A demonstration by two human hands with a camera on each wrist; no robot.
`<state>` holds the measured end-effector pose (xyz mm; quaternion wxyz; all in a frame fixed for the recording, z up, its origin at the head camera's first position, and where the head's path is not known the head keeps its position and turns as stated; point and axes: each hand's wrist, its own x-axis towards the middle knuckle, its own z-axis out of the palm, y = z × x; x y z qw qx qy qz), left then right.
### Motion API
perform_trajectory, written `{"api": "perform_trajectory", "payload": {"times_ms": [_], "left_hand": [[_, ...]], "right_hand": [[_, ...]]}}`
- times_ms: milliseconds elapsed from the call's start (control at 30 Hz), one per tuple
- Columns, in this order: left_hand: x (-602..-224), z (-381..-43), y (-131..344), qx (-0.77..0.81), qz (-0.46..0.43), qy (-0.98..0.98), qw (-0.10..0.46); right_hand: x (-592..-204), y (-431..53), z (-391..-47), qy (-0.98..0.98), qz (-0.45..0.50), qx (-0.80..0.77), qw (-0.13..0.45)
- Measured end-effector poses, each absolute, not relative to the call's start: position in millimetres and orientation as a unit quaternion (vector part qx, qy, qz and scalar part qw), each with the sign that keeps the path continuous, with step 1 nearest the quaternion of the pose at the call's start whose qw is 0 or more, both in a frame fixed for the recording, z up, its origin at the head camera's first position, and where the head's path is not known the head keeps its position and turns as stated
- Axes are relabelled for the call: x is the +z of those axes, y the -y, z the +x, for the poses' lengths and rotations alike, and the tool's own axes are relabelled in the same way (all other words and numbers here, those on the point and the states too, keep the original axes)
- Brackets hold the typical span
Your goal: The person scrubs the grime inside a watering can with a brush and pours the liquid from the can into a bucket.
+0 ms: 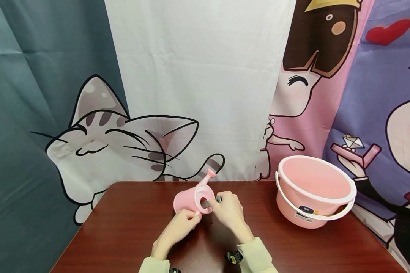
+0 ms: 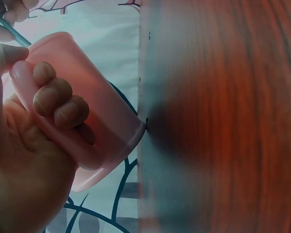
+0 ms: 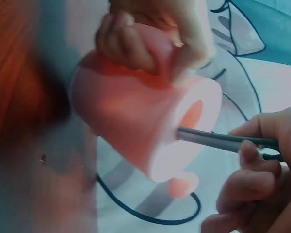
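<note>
A pink watering can (image 1: 187, 200) with a long spout is held tilted over the table. My left hand (image 1: 182, 226) grips its handle, fingers curled through the loop, as the left wrist view (image 2: 53, 104) shows. My right hand (image 1: 229, 211) pinches a slim grey and dark green tool (image 3: 218, 140) with a loop at its handle end. The tool's other end reaches into the can's round top opening and is hidden inside, so I cannot tell its kind. In the right wrist view, the can (image 3: 126, 111) has its opening facing my right fingers (image 3: 247, 184).
A pink bucket (image 1: 311, 212) with a white rim and a lowered white handle stands at the right of the brown wooden table (image 1: 123, 227). Behind the table hangs a curtain (image 1: 198, 76) printed with cartoon figures.
</note>
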<state>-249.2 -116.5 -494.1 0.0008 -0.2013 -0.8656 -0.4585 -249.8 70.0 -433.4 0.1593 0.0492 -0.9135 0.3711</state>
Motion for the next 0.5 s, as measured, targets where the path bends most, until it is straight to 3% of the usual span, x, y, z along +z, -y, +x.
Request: {"api": "perform_trajectory", "payload": {"times_ms": [233,433,500], "left_hand": [[-494,-250,116,-0.442,-0.201,0.874,0.016],[-493,-250,116,-0.457,-0.214,0.863,0.005],[-493,-251,117,-0.461,-0.216,0.861,0.001]], "right_hand": [[-423,-79,-247,0.919,0.082,0.350,0.162],[-428,-86,-254,0.896,0.186,0.358,0.185],[-429,-90,-256,0.885,0.225,0.373,0.162]]}}
